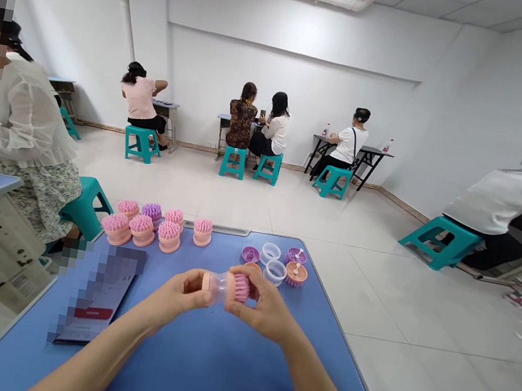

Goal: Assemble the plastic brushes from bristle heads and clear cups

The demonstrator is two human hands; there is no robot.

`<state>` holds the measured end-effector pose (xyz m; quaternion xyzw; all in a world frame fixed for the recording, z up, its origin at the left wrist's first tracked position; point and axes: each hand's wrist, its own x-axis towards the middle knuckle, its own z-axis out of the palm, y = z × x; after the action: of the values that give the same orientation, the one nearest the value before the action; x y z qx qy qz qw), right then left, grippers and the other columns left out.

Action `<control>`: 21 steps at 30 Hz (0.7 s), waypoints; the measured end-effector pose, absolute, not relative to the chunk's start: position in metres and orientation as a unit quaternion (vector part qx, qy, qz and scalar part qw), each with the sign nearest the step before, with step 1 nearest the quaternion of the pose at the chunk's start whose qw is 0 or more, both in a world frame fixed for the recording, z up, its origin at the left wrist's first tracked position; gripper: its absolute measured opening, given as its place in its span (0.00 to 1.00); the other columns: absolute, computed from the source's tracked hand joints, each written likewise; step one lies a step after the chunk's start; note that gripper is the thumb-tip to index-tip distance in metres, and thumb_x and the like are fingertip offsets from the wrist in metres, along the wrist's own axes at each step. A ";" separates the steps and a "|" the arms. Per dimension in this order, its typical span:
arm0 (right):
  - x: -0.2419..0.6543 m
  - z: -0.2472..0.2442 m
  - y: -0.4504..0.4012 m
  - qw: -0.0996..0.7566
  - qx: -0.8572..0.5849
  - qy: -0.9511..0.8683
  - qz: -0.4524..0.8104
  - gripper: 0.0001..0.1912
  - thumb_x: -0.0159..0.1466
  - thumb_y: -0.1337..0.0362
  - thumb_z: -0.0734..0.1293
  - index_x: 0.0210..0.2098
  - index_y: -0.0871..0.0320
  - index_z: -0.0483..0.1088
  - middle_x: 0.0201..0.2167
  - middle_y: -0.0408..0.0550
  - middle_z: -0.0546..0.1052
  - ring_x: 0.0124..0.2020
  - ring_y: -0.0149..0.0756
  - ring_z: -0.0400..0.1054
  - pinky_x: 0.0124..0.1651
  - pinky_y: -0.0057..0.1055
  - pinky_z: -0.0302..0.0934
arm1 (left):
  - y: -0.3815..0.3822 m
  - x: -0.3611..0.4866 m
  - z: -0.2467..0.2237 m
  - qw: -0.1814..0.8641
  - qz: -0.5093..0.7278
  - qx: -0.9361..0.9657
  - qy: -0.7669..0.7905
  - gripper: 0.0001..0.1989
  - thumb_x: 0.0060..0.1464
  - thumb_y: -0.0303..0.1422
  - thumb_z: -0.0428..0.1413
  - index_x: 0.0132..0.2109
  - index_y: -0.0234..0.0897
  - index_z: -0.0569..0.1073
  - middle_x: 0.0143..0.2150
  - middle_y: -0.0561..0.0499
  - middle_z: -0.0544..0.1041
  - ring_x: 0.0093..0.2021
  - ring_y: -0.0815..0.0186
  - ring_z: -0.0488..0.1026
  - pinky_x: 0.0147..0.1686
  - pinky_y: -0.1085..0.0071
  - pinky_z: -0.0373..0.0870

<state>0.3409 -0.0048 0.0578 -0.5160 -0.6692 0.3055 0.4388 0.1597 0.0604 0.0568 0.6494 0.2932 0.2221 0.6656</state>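
Pinching a round, pink-bristled, peach-and-clear plastic brush (pixel 222 288) mid-frame, left hand (pixel 188 290) on its smooth end, right hand (pixel 269 305) on its bristled end, probably to steady it; with translucent plastic rings (pixel 275 281) just beyond, apparently for easy reach.

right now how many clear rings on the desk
2: rear clear ring and front clear ring, both toward the far right of the blue desk; the right hand may hide others.

An orange piece (pixel 254 265) was partly hidden by the right hand (pixel 268 306); the phone (pixel 102 297) was partly blurred by pixelation.
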 end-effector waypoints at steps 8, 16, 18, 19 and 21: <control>0.339 0.050 0.002 0.426 -0.550 -0.573 0.434 0.21 0.59 0.48 0.56 0.36 0.61 0.64 0.21 0.40 0.66 0.19 0.27 0.62 0.24 0.26 0.58 | 0.056 0.166 0.045 0.450 0.299 0.779 0.319 0.21 0.42 0.29 0.56 0.46 0.38 0.65 0.42 0.49 0.73 0.43 0.62 0.71 0.48 0.63 0.66; 0.344 0.050 0.000 0.461 -0.498 -0.571 0.463 0.21 0.52 0.54 0.67 0.42 0.56 0.63 0.31 0.43 0.67 0.28 0.29 0.64 0.31 0.27 0.61 | 0.060 0.162 0.040 0.428 0.311 0.795 0.295 0.22 0.42 0.30 0.57 0.48 0.38 0.64 0.44 0.49 0.73 0.43 0.62 0.71 0.46 0.63 0.69; 0.344 0.050 0.002 0.443 -0.518 -0.564 0.467 0.17 0.56 0.50 0.62 0.32 0.59 0.66 0.25 0.41 0.66 0.20 0.25 0.61 0.25 0.25 0.59 | 0.059 0.162 0.039 0.347 0.332 0.832 0.277 0.21 0.43 0.28 0.57 0.47 0.40 0.64 0.47 0.48 0.71 0.46 0.61 0.70 0.47 0.62 0.68; 0.343 0.050 0.002 0.436 -0.526 -0.557 0.472 0.20 0.58 0.48 0.58 0.29 0.60 0.65 0.23 0.40 0.66 0.18 0.24 0.60 0.24 0.25 0.58 | 0.058 0.162 0.038 0.318 0.339 0.843 0.272 0.21 0.43 0.28 0.56 0.47 0.40 0.65 0.47 0.48 0.71 0.46 0.61 0.69 0.47 0.61 0.67; 0.342 0.051 0.002 0.438 -0.530 -0.535 0.491 0.22 0.59 0.47 0.54 0.32 0.60 0.66 0.24 0.41 0.66 0.18 0.24 0.61 0.25 0.27 0.59 | 0.057 0.162 0.040 0.306 0.340 0.844 0.280 0.20 0.43 0.28 0.55 0.47 0.40 0.64 0.46 0.48 0.72 0.44 0.62 0.70 0.46 0.62 0.69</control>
<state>0.3421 0.0018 0.0506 -0.5301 -0.5347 0.4907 0.4385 0.1620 0.0566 0.0404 0.8441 0.2801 0.3400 0.3058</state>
